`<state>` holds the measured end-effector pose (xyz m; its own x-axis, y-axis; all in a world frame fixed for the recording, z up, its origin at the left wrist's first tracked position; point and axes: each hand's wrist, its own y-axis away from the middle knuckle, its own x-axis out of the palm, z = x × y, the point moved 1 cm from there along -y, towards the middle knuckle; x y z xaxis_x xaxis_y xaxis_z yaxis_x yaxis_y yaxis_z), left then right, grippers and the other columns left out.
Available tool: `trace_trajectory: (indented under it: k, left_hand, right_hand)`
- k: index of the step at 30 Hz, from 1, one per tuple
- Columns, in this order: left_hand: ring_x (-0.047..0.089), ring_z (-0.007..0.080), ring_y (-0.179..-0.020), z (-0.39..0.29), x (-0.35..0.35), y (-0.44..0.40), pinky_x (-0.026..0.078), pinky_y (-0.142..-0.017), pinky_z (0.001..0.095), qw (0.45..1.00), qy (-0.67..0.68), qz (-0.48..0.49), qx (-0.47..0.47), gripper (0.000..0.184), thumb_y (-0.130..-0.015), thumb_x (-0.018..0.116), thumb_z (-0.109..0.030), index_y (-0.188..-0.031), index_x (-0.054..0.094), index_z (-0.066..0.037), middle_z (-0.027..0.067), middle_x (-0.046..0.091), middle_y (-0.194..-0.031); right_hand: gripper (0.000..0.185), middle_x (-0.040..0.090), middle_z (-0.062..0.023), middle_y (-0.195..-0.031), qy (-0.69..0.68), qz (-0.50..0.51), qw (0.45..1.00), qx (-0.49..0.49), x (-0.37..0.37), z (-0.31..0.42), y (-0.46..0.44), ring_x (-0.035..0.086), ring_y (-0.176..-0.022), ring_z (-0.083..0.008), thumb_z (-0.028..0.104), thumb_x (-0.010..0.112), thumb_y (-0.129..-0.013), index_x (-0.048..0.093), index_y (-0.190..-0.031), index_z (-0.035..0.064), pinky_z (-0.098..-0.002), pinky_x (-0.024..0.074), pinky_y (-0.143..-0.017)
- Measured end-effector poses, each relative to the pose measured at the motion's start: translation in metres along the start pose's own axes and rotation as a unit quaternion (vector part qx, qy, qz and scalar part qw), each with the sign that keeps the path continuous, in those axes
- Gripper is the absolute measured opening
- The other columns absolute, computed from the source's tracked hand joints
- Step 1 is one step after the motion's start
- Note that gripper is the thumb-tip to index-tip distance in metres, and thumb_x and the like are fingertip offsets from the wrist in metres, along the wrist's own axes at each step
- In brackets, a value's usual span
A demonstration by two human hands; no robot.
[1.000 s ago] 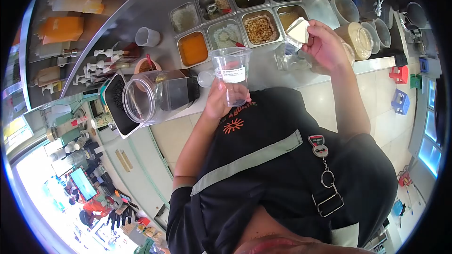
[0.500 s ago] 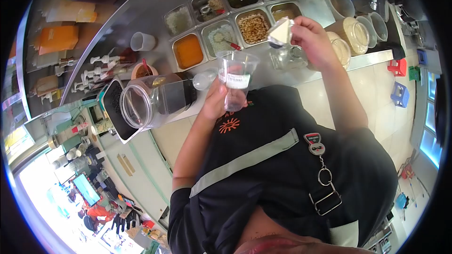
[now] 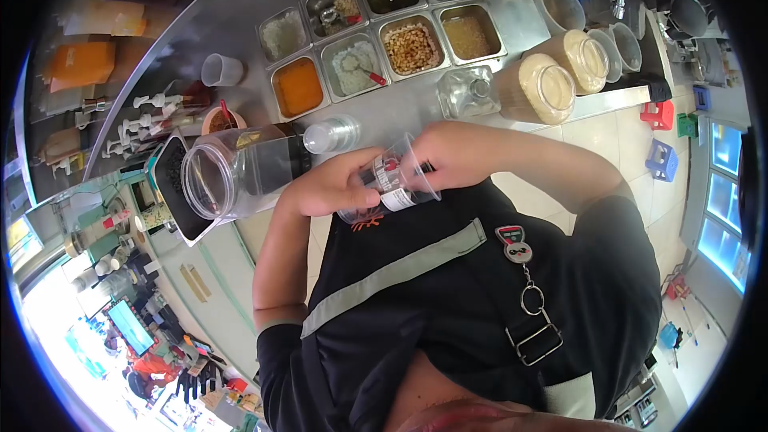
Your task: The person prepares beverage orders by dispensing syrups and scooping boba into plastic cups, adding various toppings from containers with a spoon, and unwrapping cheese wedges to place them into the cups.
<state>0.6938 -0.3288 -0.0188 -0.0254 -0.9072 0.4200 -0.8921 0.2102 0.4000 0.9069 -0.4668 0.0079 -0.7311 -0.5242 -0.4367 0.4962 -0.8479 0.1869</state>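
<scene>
My left hand (image 3: 332, 184) is wrapped around a clear plastic cup (image 3: 394, 198) with a printed label, holding it tilted in front of my chest. The mouth of the cup faces right, toward my right hand (image 3: 448, 156). My right hand's fingers are curled and reach into the opening; their tips, and whatever they hold, are hidden. Just beyond my left hand, a small clear cup (image 3: 332, 134) lies on the steel counter (image 3: 400, 112). A clear glass bottle (image 3: 468, 92) lies beyond my right hand.
Metal pans of toppings, including an orange one (image 3: 298, 86) and nuts (image 3: 411, 46), line the back. A large clear jar (image 3: 240, 172) and a black-filled tray (image 3: 172, 184) are at left. Two jars of pale contents (image 3: 538, 88) stand right; stools (image 3: 662, 158) are on the floor.
The cup has tipped from upright toward the right and come nearer my chest. My right hand, earlier holding up a pale foil-wrapped wedge, has come down into the cup's mouth.
</scene>
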Motion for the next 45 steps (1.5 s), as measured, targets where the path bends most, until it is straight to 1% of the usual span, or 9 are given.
trace_trajectory:
  k: [9, 12, 17, 21, 25, 31, 35, 42, 45]
  left_hand:
    - [0.066, 0.0132, -0.083, -0.001, 0.009, 0.019, 0.052, -0.064, 0.0249, 0.999, -0.009, -0.042, 0.029, 0.096, -0.073, 0.083, -0.052, -0.142, 0.045, 0.002, 0.0085, 0.063, -0.11]
    - [0.052, 0.0183, -0.121, 0.02, -0.004, 0.023, 0.035, -0.106, 0.031, 0.995, -0.059, -0.07, 0.05, 0.102, -0.07, 0.086, -0.051, -0.144, 0.044, 0.004, 0.0136, 0.057, -0.13]
    - [0.057, 0.0182, -0.114, 0.014, 0.002, 0.026, 0.042, -0.099, 0.032, 0.995, 0.031, -0.06, 0.069, 0.104, -0.075, 0.085, -0.042, -0.149, 0.032, 0.01, 0.0114, 0.059, -0.123]
    - [0.059, 0.0179, -0.11, 0.004, 0.004, 0.026, 0.045, -0.095, 0.0317, 0.996, 0.013, -0.056, 0.073, 0.102, -0.078, 0.083, -0.039, -0.149, 0.03, 0.01, 0.0103, 0.06, -0.121]
    - [0.061, 0.0176, -0.105, -0.008, 0.007, 0.02, 0.048, -0.091, 0.0317, 0.996, 0.008, -0.045, 0.075, 0.094, -0.082, 0.081, -0.034, -0.15, 0.031, 0.008, 0.01, 0.06, -0.119]
    - [0.062, 0.0187, -0.105, -0.017, 0.014, 0.03, 0.048, -0.091, 0.0323, 0.996, -0.019, -0.071, 0.053, 0.097, -0.079, 0.083, -0.036, -0.15, 0.032, 0.007, 0.0101, 0.061, -0.118]
    - [0.06, 0.019, -0.108, 0.001, 0.005, 0.032, 0.047, -0.094, 0.0335, 0.994, 0.006, -0.081, 0.08, 0.097, -0.08, 0.084, -0.036, -0.15, 0.032, 0.007, 0.0099, 0.057, -0.122]
    - [0.058, 0.0186, -0.112, 0.0, 0.002, 0.029, 0.045, -0.097, 0.033, 0.995, 0.028, -0.07, 0.069, 0.096, -0.08, 0.084, -0.036, -0.149, 0.033, 0.008, 0.0105, 0.057, -0.123]
    - [0.059, 0.0182, -0.11, -0.002, 0.001, 0.024, 0.046, -0.095, 0.033, 0.995, 0.018, -0.061, 0.079, 0.097, -0.08, 0.084, -0.035, -0.15, 0.032, 0.008, 0.0104, 0.058, -0.122]
  right_hand:
    - [0.013, 0.056, 0.0011, -0.068, -0.573, -0.246, 0.779, 0.072, 0.028, -0.027, 0.017, 0.039, -0.046, -0.0061, 0.017, 0.063, -0.099, 0.062, -0.097, 0.0043, -0.0229, 0.0308, -0.044]
    - [0.012, 0.062, -0.0054, -0.078, -0.655, -0.399, 0.641, 0.028, -0.003, -0.029, 0.032, 0.061, -0.059, -0.0143, 0.015, 0.062, -0.098, 0.06, -0.096, 0.0037, -0.0251, 0.0445, -0.052]
    - [0.008, 0.072, -0.0123, -0.087, -0.034, -0.81, 0.566, -0.148, -0.166, 0.007, 0.124, 0.07, -0.075, -0.0156, 0.006, 0.06, -0.098, 0.059, -0.095, -0.0007, -0.0252, 0.0541, -0.067]
    - [0.016, 0.073, -0.0094, -0.088, 0.475, -0.733, 0.471, -0.123, -0.311, 0.028, 0.137, 0.073, -0.077, -0.0203, 0.008, 0.071, -0.086, 0.069, -0.102, 0.0049, -0.0309, 0.0568, -0.067]
    - [0.022, 0.074, -0.0133, -0.097, 0.603, -0.51, 0.552, 0.267, -0.425, 0.011, 0.099, 0.073, -0.086, -0.0321, 0.017, 0.061, -0.087, 0.073, -0.104, 0.007, -0.0435, 0.0579, -0.074]
    - [0.028, 0.072, -0.02, -0.107, 0.518, -0.221, 0.708, 0.427, -0.494, -0.017, 0.07, 0.071, -0.093, -0.0323, 0.017, 0.061, -0.081, 0.075, -0.1, 0.0015, -0.0457, 0.0561, -0.079]
    - [0.03, 0.073, -0.0197, -0.101, 0.586, -0.174, 0.691, 0.385, -0.515, -0.018, 0.07, 0.07, -0.095, -0.0343, 0.021, 0.066, -0.08, 0.073, -0.101, 0.0, -0.0443, 0.0561, -0.078]
    - [0.031, 0.07, -0.0146, -0.087, 0.43, -0.242, 0.68, 0.542, -0.442, 0.021, 0.125, 0.072, -0.084, -0.0245, 0.011, 0.066, -0.083, 0.067, -0.113, 0.0026, -0.0367, 0.0573, -0.067]
    - [0.026, 0.07, -0.0091, -0.074, 0.351, -0.455, 0.758, 0.309, -0.486, -0.025, 0.133, 0.069, -0.062, -0.0201, 0.016, 0.072, -0.082, 0.071, -0.105, 0.0051, -0.036, 0.0541, -0.057]
